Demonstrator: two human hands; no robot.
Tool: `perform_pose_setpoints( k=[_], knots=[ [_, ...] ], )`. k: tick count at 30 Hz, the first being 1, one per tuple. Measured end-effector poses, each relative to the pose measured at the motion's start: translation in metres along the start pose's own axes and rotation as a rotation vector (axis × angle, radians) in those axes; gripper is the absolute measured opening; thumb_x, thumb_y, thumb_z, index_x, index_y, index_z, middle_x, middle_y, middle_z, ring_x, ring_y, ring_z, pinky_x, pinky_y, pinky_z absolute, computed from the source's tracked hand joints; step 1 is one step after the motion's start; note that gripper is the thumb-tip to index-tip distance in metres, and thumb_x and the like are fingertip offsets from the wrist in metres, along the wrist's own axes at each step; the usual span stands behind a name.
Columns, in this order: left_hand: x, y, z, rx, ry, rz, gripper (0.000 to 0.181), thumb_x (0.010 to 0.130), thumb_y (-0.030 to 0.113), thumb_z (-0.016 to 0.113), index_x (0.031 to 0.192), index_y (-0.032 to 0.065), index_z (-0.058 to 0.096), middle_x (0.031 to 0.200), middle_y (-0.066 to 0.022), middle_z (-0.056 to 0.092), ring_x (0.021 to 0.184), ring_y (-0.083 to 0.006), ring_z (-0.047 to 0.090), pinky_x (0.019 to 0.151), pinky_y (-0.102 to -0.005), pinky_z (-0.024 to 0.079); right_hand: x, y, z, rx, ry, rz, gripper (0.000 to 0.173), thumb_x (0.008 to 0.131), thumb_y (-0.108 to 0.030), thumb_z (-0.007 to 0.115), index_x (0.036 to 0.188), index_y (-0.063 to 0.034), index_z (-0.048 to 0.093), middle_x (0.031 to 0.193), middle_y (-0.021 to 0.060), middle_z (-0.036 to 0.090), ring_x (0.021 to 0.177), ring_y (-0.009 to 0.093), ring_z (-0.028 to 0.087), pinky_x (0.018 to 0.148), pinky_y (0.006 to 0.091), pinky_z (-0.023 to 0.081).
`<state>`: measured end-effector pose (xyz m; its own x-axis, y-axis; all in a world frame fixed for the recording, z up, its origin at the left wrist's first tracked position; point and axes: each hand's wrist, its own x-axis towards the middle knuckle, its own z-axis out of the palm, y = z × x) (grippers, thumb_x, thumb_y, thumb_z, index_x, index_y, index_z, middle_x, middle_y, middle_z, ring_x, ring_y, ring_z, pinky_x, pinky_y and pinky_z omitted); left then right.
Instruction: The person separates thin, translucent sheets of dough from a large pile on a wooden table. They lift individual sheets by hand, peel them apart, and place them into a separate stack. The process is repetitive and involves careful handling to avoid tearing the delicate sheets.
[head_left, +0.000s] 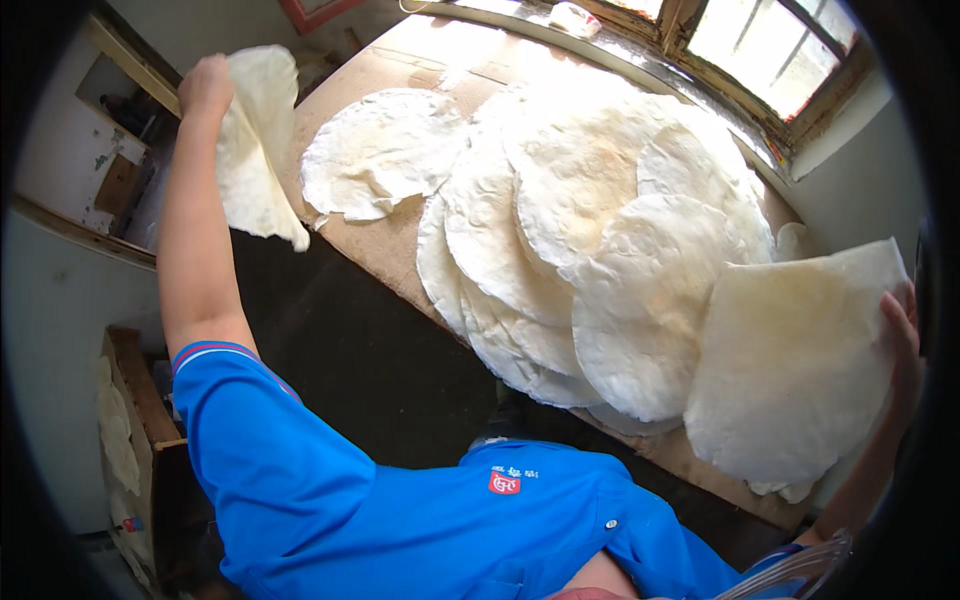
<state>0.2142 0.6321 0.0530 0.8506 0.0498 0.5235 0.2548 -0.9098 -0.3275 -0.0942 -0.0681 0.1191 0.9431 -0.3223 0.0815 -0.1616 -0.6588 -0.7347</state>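
My left hand (206, 86) is raised at the upper left, closed on the top of a thin, pale flatbread (259, 139) that hangs down beside the table's corner. At the far right my right hand (904, 322) grips the edge of another large flatbread (795, 360), whose upper edge looks straight, as if folded. This one partly covers several round flatbreads (652, 307) that overlap across the table. A separate flatbread (382, 150) with an uneven, torn-looking edge lies flat nearer my left hand. Both held sheets look soft and thin.
The brown-covered table (375, 255) runs diagonally under the flatbreads. Behind it are a window sill (630, 52) with a small white and red packet (575, 19) and a wooden window frame (679, 30). A wooden cabinet (142, 390) stands at the lower left, beside further flatbreads (116, 427).
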Motion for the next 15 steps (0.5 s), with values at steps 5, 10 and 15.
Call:
perform_pose_setpoints(
  k=[5, 10, 15],
  knots=[
    [0.036, 0.06, 0.013, -0.038, 0.28, 0.105, 0.016, 0.084, 0.013, 0.039, 0.081, 0.0062, 0.053, 0.073, -0.0158, 0.061, 0.071, -0.033, 0.062, 0.057, -0.0397, 0.051, 0.043, -0.066, 0.058, -0.044, -0.082, -0.014, 0.055, 0.071, -0.03, 0.065, 0.115, -0.0029, 0.046, 0.085, 0.0062, 0.055, 0.066, 0.012, 0.055, 0.051, 0.0228, 0.047],
    [-0.032, 0.163, 0.08, -0.09, 0.009, 0.401, 0.025, 0.084, 0.028, 0.046, 0.08, 0.0056, 0.058, 0.067, -0.0108, 0.061, 0.06, -0.024, 0.062, 0.052, -0.0323, 0.05, 0.089, -0.144, 0.15, 0.017, -0.381, -0.15, 0.048, 0.072, -0.024, 0.065, 0.112, -0.0036, 0.049, 0.081, 0.0033, 0.054, 0.065, 0.01, 0.054, 0.044, 0.0203, 0.043],
    [-0.131, 0.235, 0.072, -1.462, -0.842, 0.172, 0.094, 0.069, 0.074, 0.036, 0.127, 0.0008, 0.033, 0.126, -0.0201, 0.04, 0.117, -0.0297, 0.038, 0.094, -0.0431, 0.035, 0.124, -0.195, 0.197, 0.081, -0.258, -0.369, 0.038, 0.071, -0.026, 0.067, 0.101, -0.0053, 0.057, 0.088, 0.0054, 0.058, 0.08, 0.014, 0.057, 0.064, 0.0277, 0.046]
  ],
)
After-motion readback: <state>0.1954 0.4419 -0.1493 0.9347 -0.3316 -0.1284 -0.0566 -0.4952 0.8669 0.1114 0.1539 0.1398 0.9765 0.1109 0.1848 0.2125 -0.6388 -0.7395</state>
